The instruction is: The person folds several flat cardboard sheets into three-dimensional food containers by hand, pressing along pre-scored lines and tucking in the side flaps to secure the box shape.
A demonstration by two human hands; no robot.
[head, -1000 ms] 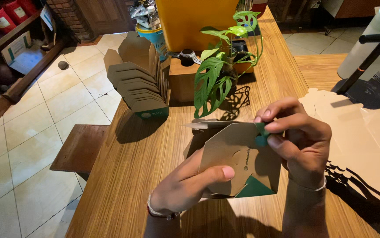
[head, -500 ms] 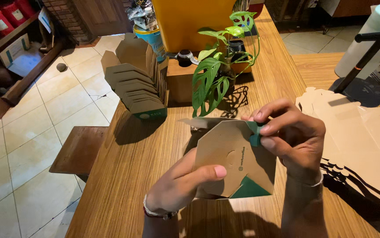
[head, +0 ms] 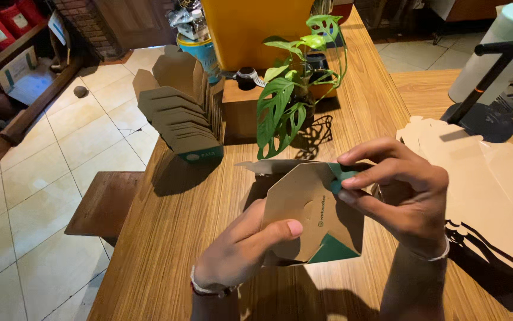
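Both hands, left hand (head: 238,249) and right hand (head: 402,196), grip a half-folded brown cardboard box (head: 313,214) above the wooden worktop (head: 173,238), between a stack of folded brown boxes (head: 179,119), a green potted plant (head: 292,95) and flat cardboard sheets (head: 494,184).

Left hand (head: 241,249) and right hand (head: 396,190) gripping half-folded cardboard box (head: 313,211), wooden table (head: 173,238), potted plant (head: 292,89) behind

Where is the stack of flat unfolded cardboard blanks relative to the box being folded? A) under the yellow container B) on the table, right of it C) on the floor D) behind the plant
B: the flat cardboard blanks lie on the table beside the right hand, right of the box.
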